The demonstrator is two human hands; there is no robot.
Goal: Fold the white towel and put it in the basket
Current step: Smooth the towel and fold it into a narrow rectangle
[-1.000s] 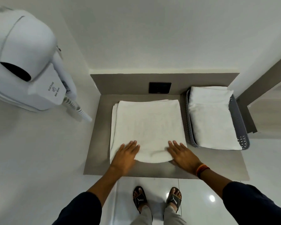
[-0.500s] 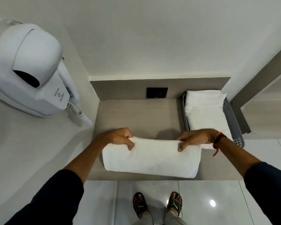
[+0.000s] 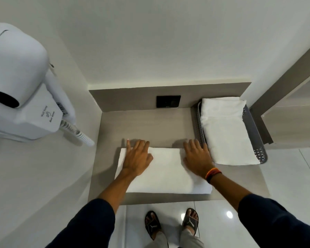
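The white towel (image 3: 166, 171) lies folded into a wide, flat rectangle on the near half of the grey shelf (image 3: 147, 124). My left hand (image 3: 137, 157) presses flat on its left part, fingers spread and reaching past the far edge. My right hand (image 3: 198, 156) presses flat on its right part, close beside the basket. The grey perforated basket (image 3: 256, 133) stands at the shelf's right end and holds another folded white towel (image 3: 225, 133).
A white wall-hung hair dryer (image 3: 23, 92) with a coiled cord juts out at the left. A black socket plate (image 3: 168, 101) sits on the shelf's back panel. A wooden ledge (image 3: 292, 111) rises right of the basket. My sandalled feet stand on glossy tiles below.
The towel has been folded in half toward me, from a broad square to a narrow rectangle. Both hands gripped its far edge, then let go and now press flat on top.
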